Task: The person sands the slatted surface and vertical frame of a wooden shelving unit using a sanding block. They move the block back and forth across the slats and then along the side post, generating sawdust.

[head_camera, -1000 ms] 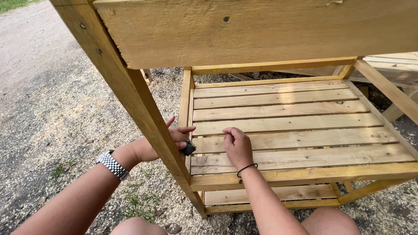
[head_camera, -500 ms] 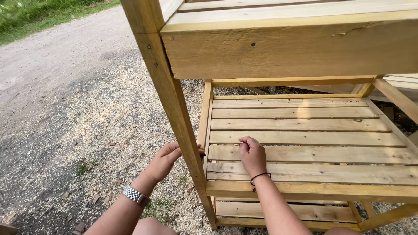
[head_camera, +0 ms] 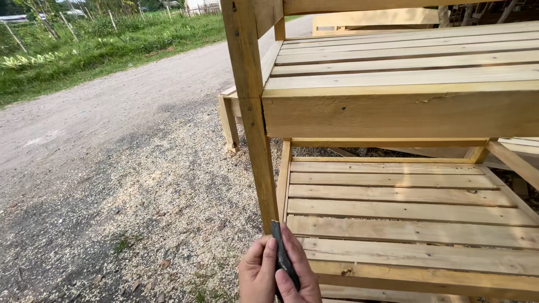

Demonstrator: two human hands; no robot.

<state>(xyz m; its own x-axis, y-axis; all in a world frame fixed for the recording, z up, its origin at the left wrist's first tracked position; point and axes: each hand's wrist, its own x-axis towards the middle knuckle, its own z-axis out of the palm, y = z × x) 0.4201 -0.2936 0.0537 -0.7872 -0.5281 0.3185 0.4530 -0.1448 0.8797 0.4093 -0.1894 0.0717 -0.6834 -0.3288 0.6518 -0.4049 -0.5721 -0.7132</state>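
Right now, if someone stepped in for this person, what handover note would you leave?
Left hand: grip shut on the dark slim tool, thumb along it.
Right hand: grip shut on the same tool.
The tool's tip points up, close to the yellow wooden corner post, beside the lower slatted wooden shelf.
Done: slats sit in that shelf and in the upper slatted wooden shelf.
Left: no mark shows on the wood near the tip.
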